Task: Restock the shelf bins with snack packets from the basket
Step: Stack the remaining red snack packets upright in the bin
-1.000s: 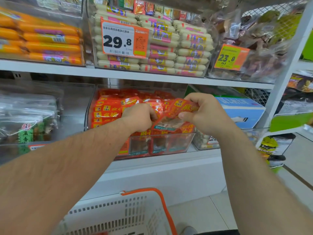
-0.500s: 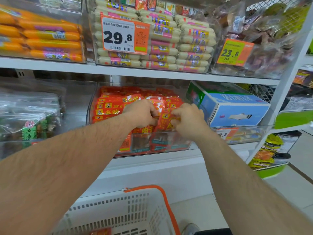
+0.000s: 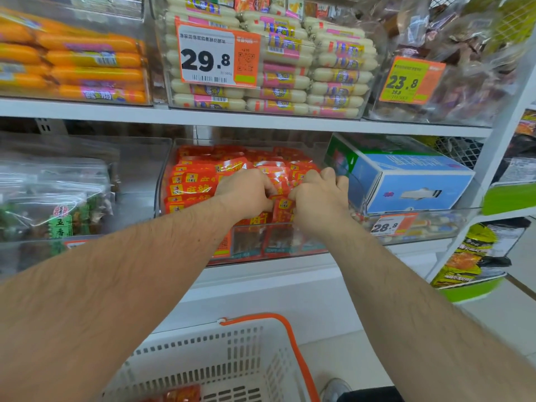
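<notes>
A clear shelf bin (image 3: 162,181) on the middle shelf is packed with red-orange snack packets (image 3: 197,181). Both my hands are inside its front. My left hand (image 3: 246,194) has its fingers curled round packets at the bin's centre. My right hand (image 3: 320,195) sits just right of it, fingers curled down into the same packets (image 3: 282,210) near the bin's right wall. Below, the white basket (image 3: 226,352) with an orange handle (image 3: 295,343) holds at least one red packet (image 3: 182,394) at the bottom edge of the view.
A blue box (image 3: 406,175) lies on the bin to the right, close to my right hand. Sausage bins (image 3: 290,68) with price tags fill the upper shelf (image 3: 116,111). A bin of clear bags (image 3: 52,192) stands left. A white upright (image 3: 499,134) and green trays are right.
My right hand brought a fanned bunch of packets down from above the bin's front into the bin. Both hands now sit lower and closer together among the packets.
</notes>
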Motion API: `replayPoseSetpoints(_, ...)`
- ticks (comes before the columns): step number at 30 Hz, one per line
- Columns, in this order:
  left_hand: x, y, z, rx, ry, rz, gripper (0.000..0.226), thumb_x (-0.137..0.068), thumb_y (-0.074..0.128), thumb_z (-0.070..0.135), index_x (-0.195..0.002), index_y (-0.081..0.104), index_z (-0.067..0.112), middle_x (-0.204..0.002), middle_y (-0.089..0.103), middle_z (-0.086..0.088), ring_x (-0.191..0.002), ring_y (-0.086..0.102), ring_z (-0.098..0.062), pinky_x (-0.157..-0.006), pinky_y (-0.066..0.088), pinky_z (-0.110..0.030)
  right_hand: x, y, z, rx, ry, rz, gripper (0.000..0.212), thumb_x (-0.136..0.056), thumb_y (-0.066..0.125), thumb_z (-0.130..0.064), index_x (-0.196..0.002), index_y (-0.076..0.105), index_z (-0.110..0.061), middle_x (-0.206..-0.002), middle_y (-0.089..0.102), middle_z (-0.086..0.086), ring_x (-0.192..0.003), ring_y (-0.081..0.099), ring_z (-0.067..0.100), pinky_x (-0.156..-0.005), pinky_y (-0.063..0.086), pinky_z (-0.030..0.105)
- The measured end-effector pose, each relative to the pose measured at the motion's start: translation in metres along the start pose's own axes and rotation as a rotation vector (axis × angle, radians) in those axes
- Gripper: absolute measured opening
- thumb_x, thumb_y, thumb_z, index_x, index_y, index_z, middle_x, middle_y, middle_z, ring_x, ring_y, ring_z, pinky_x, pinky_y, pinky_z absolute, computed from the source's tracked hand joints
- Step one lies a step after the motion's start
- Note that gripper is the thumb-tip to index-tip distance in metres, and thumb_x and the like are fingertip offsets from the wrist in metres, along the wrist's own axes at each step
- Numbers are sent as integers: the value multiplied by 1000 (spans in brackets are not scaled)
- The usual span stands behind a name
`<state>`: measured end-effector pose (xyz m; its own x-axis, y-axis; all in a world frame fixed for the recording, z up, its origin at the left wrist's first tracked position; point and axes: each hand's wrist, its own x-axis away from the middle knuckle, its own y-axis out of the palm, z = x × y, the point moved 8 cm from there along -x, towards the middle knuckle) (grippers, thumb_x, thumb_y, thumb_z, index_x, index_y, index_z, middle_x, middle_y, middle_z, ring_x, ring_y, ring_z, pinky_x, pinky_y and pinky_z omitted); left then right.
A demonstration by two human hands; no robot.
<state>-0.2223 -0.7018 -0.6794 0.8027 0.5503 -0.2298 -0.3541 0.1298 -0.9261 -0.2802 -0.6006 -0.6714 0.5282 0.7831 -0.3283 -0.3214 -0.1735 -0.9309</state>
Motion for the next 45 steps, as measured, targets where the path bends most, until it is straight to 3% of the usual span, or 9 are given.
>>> replayPoseSetpoints(9, 2, 1, 7, -128, 58, -3, 31, -92, 63, 33, -123, 65, 38, -130, 61, 8, -120, 53, -20, -99, 47, -45, 6, 6, 1, -59, 31, -4, 28, -92, 60, -28, -118, 67, -35, -127, 51, 5, -122, 34, 31, -103, 27, 47)
replayPoseSetpoints(12, 18, -13, 10, -111, 107, 136, 38, -91, 63, 31, -128, 61, 37, -135, 56, 5, -126, 47, -22, -102, 38, -45, 13, 4, 2, -78, 51, 32, 39, -89, 59, -26, -127, 59, -31, -130, 46, 7, -122, 34, 32, -101, 28, 46)
replayPoseSetpoints(18, 109, -16, -17, 185, 254, 513, 24, -69, 59, 21, -89, 72, 21, -88, 66, 0, -84, 62, -28, -73, 49, -41, 61, -4, -56, -376, -130, 431, 32, -68, 43, -31, -88, 62, -15, -89, 57, 10, -86, 49, 33, -68, 25, 36)
replayPoseSetpoints(20, 139, 16, -47, 294, 135, 432, 19, -69, 61, 16, -85, 70, 18, -81, 60, 5, -74, 56, -20, -68, 47, -32, 79, 28, -94, -477, -284, 290, 25, -68, 47, -25, -86, 60, -13, -83, 57, 8, -80, 51, 33, -66, 25, 34)
replayPoseSetpoints(24, 203, 111, -121, 367, -171, 43, 23, -78, 69, 9, -93, 69, 26, -82, 54, 15, -63, 46, -4, -72, 47, -30, 117, 131, -159, -513, -401, -339, 21, -84, 61, -20, -103, 65, -13, -102, 66, 7, -101, 57, 32, -78, 38, 33)
replayPoseSetpoints(27, 245, 160, -164, 424, -364, -124, 24, -82, 66, 11, -102, 71, 24, -85, 60, 14, -70, 55, -2, -78, 50, -26, 152, 205, -186, -586, -242, -626, 22, -87, 58, -17, -107, 69, -16, -107, 70, 7, -102, 63, 27, -78, 48, 32)
replayPoseSetpoints(30, 279, 187, -196, 472, -523, -151, 24, -84, 67, 16, -106, 72, 22, -78, 58, 21, -70, 56, 0, -77, 50, -23, 204, 277, -208, -745, -14, -916, 11, -86, 60, -21, -88, 70, -17, -85, 70, 7, -81, 66, 24, -63, 49, 33)
replayPoseSetpoints(38, 315, 217, -247, 498, -711, -171, 16, -86, 67, 20, -101, 71, 23, -89, 65, 9, -86, 61, -10, -76, 45, -22, 308, 364, -233, -901, 401, -1296, 17, -84, 70, -19, -100, 73, -14, -92, 70, 2, -89, 63, 15, -82, 56, 29)
replayPoseSetpoints(45, 319, 233, -256, 538, -750, -217, 11, -90, 63, 23, -97, 68, 30, -91, 63, 13, -89, 60, -8, -83, 50, -26, 350, 445, -236, -911, 561, -1369, 63, -37, 75, -50, -95, 75, -25, -91, 75, 0, -85, 70, 24, -82, 59, 40)
